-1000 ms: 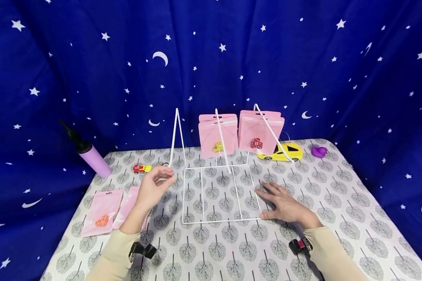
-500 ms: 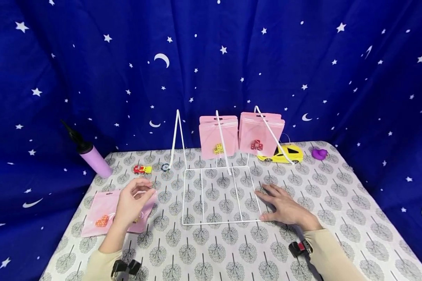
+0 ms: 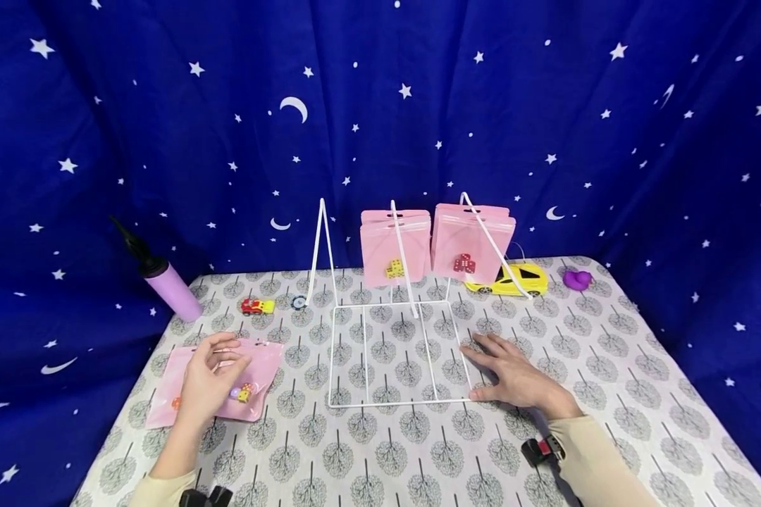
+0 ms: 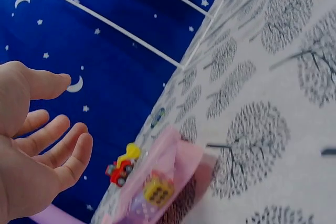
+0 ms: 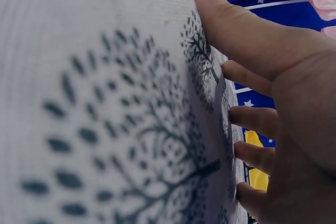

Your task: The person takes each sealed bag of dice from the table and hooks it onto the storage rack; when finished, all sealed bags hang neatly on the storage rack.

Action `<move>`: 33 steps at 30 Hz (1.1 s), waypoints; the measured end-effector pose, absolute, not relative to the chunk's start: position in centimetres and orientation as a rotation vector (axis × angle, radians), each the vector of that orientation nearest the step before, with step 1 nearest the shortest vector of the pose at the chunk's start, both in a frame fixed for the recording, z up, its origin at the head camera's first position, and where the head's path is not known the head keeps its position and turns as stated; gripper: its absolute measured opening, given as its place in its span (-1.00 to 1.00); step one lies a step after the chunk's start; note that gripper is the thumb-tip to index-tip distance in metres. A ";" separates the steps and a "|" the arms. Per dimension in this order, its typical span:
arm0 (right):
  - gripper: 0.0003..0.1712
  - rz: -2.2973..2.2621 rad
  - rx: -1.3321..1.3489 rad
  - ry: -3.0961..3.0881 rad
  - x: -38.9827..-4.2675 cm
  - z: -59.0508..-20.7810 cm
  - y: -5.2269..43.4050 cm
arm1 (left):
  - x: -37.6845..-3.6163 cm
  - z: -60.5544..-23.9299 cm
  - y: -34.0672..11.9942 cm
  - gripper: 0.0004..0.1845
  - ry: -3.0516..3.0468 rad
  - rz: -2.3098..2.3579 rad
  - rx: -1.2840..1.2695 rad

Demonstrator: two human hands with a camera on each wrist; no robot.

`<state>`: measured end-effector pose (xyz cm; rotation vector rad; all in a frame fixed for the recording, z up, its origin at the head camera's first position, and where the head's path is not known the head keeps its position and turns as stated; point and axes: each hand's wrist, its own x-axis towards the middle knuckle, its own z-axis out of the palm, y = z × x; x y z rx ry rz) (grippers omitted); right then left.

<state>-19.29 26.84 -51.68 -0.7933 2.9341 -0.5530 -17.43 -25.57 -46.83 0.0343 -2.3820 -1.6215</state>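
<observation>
While poising left grip (image 3: 206, 384), thumb and fingers apart, empty, above flat pink bags (image 3: 266, 359), resting right grip (image 3: 510, 373), fingers spread, at near corner of white rack (image 3: 411, 294), likely steadying it; probably using rack arms for suspending hung bags (image 3: 375, 243) ahead-left of right grip.

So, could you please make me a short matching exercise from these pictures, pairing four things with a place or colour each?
1. left hand
2. right hand
3. bag of red dice
4. toy sports car

A. hanging on the wire rack
B. above the pink bags lying flat
C. bright yellow
D. at the rack's near right corner

Pairs: 1-B, 2-D, 3-A, 4-C
</observation>
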 end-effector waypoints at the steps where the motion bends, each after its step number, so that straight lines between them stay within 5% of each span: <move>1: 0.02 -0.553 -0.795 2.937 -19.2 -51.7 26.9 | -17.4 -47.0 -25.7 -0.41 -2.396 -1.611 0.062; 33: 0.03 -0.554 -0.779 2.932 -19.2 -51.8 26.9 | -17.0 -49.2 -28.0 0.01 -2.935 -1.101 0.314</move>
